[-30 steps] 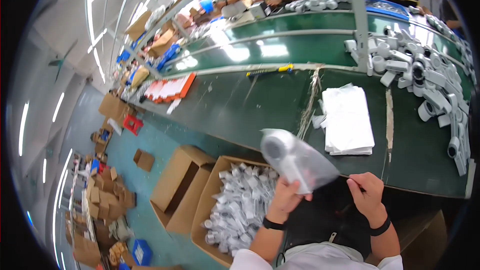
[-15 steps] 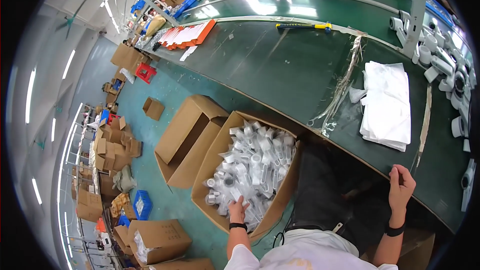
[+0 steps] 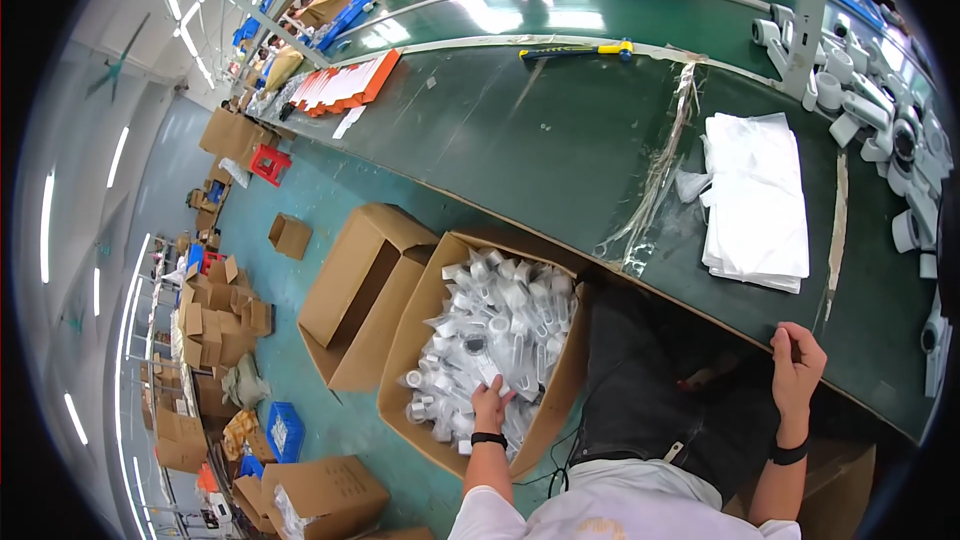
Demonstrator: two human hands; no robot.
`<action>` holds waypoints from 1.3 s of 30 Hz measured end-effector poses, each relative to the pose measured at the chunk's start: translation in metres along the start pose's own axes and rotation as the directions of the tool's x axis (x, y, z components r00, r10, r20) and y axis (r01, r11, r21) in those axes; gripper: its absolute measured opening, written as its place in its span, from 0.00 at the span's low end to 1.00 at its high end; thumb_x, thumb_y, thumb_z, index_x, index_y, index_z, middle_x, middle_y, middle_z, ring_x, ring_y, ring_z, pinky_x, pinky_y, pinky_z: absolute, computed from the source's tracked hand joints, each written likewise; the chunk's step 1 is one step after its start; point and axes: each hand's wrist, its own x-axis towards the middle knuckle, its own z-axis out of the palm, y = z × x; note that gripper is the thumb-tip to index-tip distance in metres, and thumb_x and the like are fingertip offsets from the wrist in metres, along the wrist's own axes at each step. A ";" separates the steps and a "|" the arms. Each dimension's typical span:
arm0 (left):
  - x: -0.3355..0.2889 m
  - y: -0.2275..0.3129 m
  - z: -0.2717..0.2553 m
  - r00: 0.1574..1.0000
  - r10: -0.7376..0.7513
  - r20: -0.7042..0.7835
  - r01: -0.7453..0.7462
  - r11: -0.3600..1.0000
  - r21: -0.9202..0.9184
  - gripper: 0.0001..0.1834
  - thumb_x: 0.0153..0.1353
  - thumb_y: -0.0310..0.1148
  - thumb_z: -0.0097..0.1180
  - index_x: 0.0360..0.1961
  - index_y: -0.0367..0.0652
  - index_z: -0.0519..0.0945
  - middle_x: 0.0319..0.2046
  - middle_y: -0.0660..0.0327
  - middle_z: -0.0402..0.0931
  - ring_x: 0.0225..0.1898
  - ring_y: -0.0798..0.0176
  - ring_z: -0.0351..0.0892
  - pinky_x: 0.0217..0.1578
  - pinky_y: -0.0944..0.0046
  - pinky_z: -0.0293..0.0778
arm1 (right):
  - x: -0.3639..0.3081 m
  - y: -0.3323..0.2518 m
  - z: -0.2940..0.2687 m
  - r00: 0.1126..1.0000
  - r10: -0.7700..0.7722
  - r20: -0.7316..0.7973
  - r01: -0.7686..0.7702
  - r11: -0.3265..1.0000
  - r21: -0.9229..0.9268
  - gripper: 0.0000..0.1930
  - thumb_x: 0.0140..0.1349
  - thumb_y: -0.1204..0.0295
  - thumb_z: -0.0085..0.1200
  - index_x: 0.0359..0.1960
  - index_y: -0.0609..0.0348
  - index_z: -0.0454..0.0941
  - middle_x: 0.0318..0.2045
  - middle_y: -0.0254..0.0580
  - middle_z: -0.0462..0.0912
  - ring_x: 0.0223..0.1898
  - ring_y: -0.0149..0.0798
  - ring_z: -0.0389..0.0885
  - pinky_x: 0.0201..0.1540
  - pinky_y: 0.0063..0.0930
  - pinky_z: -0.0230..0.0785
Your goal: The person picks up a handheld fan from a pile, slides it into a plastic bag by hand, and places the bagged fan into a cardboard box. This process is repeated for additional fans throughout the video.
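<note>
My left hand point(image 3: 490, 408) reaches into an open cardboard box point(image 3: 405, 372) on the floor, its finger and thumb apart. It touches the top of a heap of white plastic parts in clear bags point(image 3: 500, 325); no part is visibly gripped. Over the front edge of the green-topped workbench point(image 3: 560, 155), my right hand point(image 3: 798, 372) hovers or rests with its fingers curled together, and nothing shows in them. Beyond that hand, a stack of white plastic bags point(image 3: 755, 205) lies flat on the bench.
Loose white-and-grey parts point(image 3: 890, 130) pile up along the right side. A yellow-and-blue hammer point(image 3: 580, 51) and orange-edged papers point(image 3: 345, 83) lie at the bench's far side. Another cardboard box point(image 3: 365, 290) stands left of the filled one. A metal post point(image 3: 806, 25) rises at the back right.
My left hand has moved slightly right and up over the bagged parts. My right hand stays by the bench edge. The whole view has shifted a little.
</note>
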 end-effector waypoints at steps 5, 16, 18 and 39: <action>0.020 0.013 0.045 0.993 -0.074 0.087 0.072 0.997 0.023 0.43 0.58 0.25 0.63 0.67 0.25 0.49 0.62 0.43 0.58 0.50 0.50 0.74 0.36 0.55 0.86 | 0.001 -0.003 0.000 1.000 0.015 -0.005 -0.015 0.999 -0.035 0.06 0.64 0.74 0.55 0.36 0.66 0.79 0.23 0.29 0.76 0.25 0.21 0.70 0.27 0.16 0.62; 0.048 0.057 0.079 0.937 0.349 0.009 -0.335 0.895 0.294 0.27 0.57 0.34 0.60 0.57 0.37 0.70 0.48 0.54 0.74 0.43 0.59 0.76 0.26 0.60 0.79 | 0.006 -0.017 0.007 0.998 0.008 -0.060 -0.008 1.000 0.002 0.03 0.59 0.77 0.58 0.32 0.65 0.81 0.21 0.32 0.78 0.22 0.20 0.71 0.25 0.16 0.63; 0.046 0.077 0.075 0.879 0.475 0.027 -0.466 0.848 0.252 0.22 0.59 0.34 0.58 0.53 0.36 0.72 0.47 0.56 0.74 0.40 0.62 0.76 0.29 0.64 0.78 | 0.007 -0.021 0.009 0.999 0.000 -0.037 0.001 1.000 0.032 0.03 0.58 0.77 0.59 0.31 0.65 0.81 0.21 0.35 0.80 0.21 0.22 0.74 0.24 0.16 0.65; -0.211 0.129 0.332 0.253 0.647 0.719 -0.849 0.505 -0.156 0.09 0.63 0.27 0.55 0.41 0.32 0.78 0.31 0.61 0.78 0.30 0.70 0.75 0.32 0.72 0.72 | 0.046 -0.011 -0.157 0.883 0.104 -0.458 -0.118 0.993 -0.001 0.13 0.59 0.74 0.59 0.45 0.62 0.76 0.31 0.30 0.78 0.31 0.23 0.73 0.35 0.21 0.70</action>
